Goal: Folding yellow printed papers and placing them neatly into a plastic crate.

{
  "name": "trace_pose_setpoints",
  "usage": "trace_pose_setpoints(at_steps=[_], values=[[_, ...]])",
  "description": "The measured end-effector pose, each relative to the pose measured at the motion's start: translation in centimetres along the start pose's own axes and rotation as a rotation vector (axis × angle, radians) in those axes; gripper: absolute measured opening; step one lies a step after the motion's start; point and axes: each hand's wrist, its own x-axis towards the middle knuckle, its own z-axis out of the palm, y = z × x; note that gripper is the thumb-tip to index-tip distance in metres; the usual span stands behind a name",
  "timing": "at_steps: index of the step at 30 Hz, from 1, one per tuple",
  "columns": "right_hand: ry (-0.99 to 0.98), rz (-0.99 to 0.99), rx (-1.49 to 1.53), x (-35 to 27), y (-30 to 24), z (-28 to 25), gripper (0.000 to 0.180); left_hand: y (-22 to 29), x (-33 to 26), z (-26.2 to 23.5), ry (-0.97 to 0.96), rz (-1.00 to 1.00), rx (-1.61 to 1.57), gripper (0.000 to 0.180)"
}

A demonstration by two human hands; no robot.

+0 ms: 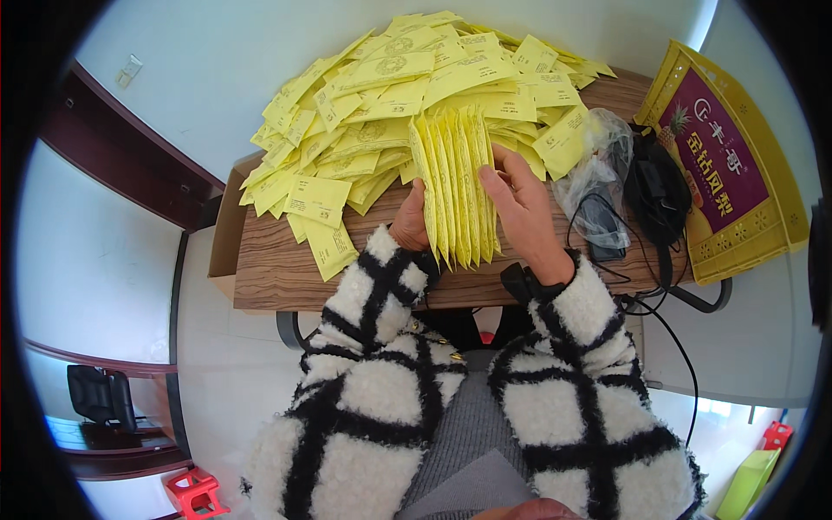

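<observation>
Between my two hands stands a row of several slim yellow packets (pixel 454 192), pressed side by side with their long edges upward. My left hand (pixel 411 218) closes on the row's left side, its fingers mostly hidden behind the packets. On the right side, my right hand (pixel 525 206) grips the row with thumb and bent fingers near its upper part. Just beyond, a large heap of loose yellow packets (pixel 381 104) covers the far part of the wood-grain table (pixel 277 273). A few single packets (pixel 319 201) lie at the heap's near left edge.
Right of the heap lie a clear plastic bag (pixel 598 160), a black bag (pixel 654 186) and black cables (pixel 685 338). A yellow crate (pixel 754 234) with a purple panel stands at far right. An open cardboard box (pixel 227 234) touches the table's left end. Red stools (pixel 195 492) stand on the floor.
</observation>
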Motion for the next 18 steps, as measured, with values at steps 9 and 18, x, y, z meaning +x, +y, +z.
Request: trace_pose_setpoints(at_steps=[9,18], values=[[-0.011,-0.043,-0.067,-0.5,-0.6,0.0,0.036,0.0,-0.2,-0.5,-0.026,0.005,-0.045,0.080],[0.015,-0.155,-0.121,-0.7,-0.4,0.4,0.036,0.0,-0.4,-1.0,-0.016,0.012,0.000,0.083]])
